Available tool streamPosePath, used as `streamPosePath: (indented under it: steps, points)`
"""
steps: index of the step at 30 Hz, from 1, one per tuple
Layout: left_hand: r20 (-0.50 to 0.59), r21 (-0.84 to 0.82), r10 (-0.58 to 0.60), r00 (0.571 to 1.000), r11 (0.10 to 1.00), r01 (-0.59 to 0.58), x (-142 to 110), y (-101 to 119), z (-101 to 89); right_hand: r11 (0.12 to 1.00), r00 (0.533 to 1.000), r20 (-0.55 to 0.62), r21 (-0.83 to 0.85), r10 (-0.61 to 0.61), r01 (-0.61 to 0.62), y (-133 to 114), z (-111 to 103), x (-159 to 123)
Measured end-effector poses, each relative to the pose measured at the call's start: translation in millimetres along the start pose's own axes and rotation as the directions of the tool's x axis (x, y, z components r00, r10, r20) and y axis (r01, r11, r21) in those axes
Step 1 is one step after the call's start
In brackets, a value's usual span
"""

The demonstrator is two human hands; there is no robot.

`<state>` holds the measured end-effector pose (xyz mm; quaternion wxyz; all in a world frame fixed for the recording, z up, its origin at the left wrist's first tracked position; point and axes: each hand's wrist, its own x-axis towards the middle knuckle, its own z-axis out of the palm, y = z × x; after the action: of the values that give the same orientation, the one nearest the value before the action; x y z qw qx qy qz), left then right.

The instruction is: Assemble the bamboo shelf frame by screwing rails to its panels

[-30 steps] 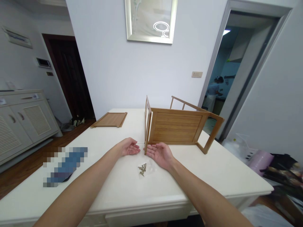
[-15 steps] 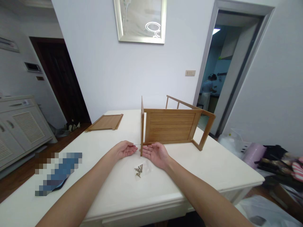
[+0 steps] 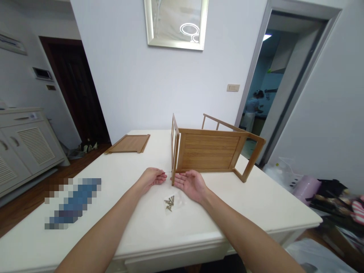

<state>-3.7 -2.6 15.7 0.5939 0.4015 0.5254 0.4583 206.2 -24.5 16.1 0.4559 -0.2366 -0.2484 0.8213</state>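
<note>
White table (image 3: 136, 239) against a pale wall (image 3: 125, 76), with a loose board (image 3: 129, 144) lying flat at the far left. Little has changed over the last second: your view swings slightly, while both hands stay at the frame's near lower corner. Your left hand (image 3: 151, 179) pinches a thin rod (image 3: 167, 172) between thumb and fingers, pointing it at the outer side of the frame (image 3: 175, 151). Your right hand (image 3: 195, 186) lies palm up and loosely spread, fingers against the frame's foot; whether it grips, you cannot tell from here. The frame stands upright beside the panel (image 3: 210, 151). Screws (image 3: 170, 203) lie on a clear bag (image 3: 180, 202) in front, apparently undisturbed, so work seems to remain on this one corner.
</note>
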Motion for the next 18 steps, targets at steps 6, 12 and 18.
streamPosePath:
  steps: [6,12,18]
  points:
    - [-0.013,0.106,0.112,0.994,0.988,-0.11,3.9,-4.6,-0.4,1.0,1.0,-0.006,-0.001,0.007,-0.007,-0.6,-0.8,0.7]
    - [0.033,0.263,0.271,0.962,0.926,-0.27,11.6,-10.9,-4.8,1.0,1.0,-0.011,-0.002,0.007,-0.007,-0.9,-0.7,1.2]
    - [0.067,0.389,0.367,0.928,0.846,-0.363,17.8,-16.2,-8.9,1.0,1.0,0.0,0.001,0.009,-0.009,-0.6,-3.1,2.4]
